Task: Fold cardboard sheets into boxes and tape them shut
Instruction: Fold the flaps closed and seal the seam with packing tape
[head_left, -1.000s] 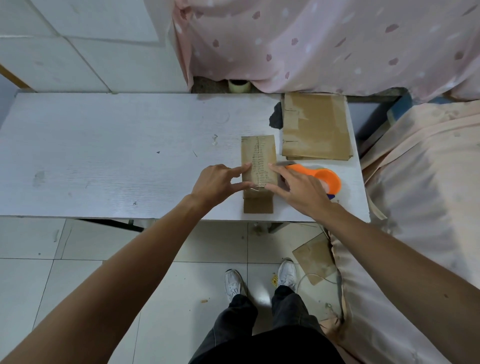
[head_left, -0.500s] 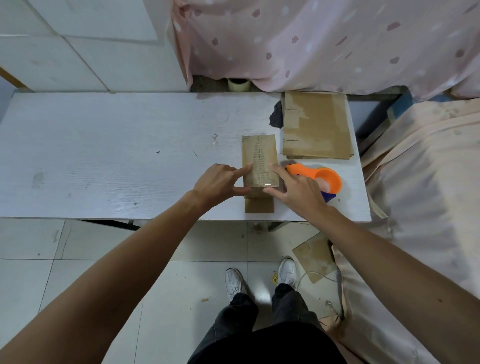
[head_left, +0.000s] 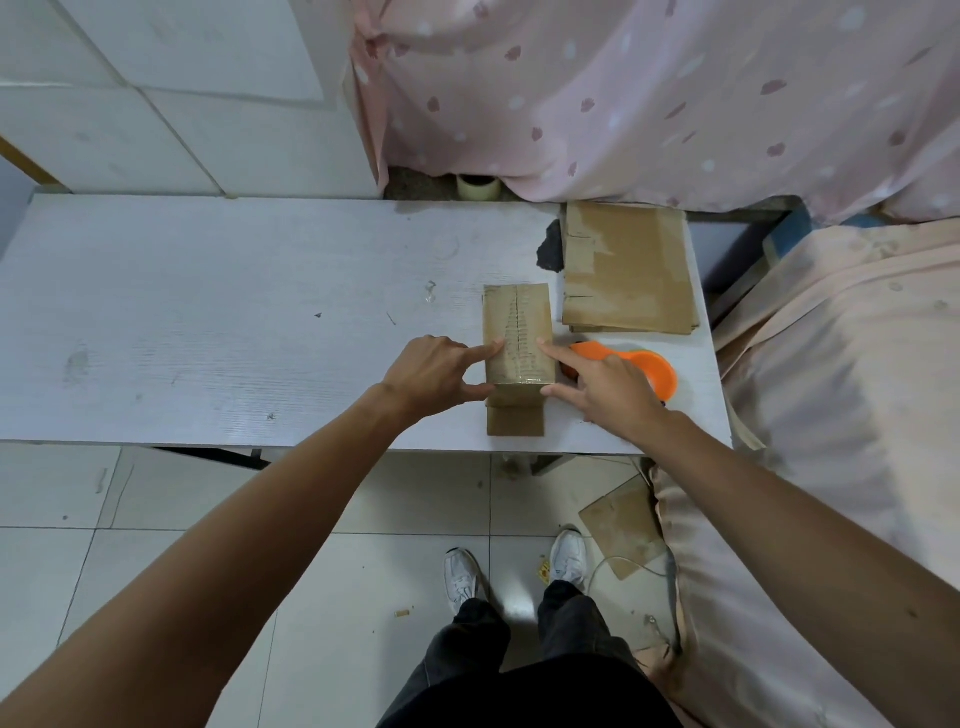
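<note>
Your left hand (head_left: 436, 371) has barely shifted in the last second. Its forefinger lies straight on the top of the cardboard box (head_left: 519, 332), but its thumb has slid away from the middle of the near edge to the left corner. The box stands where it did, near the front right of the counter (head_left: 208, 322), with its top flaps met along a ragged centre seam. Your right hand (head_left: 608, 384) mirrors the left, with its forefinger flat on the top and its thumb now out at the right corner. Both hands are spread and pressing, gripping nothing. That outward sweep looks like tape being rubbed down over the near edge, so this closure seems nearly finished.

The tape is clear and shows only as a faint sheen along the seam, so you cannot tell where it ends. Below the near edge a brown panel shows, which may be the box's front face or a loose flap. Your right hand covers part of the orange tape dispenser (head_left: 649, 371). Just beyond it lies the stack of flat cardboard sheets (head_left: 628, 265), its count unclear.
</note>
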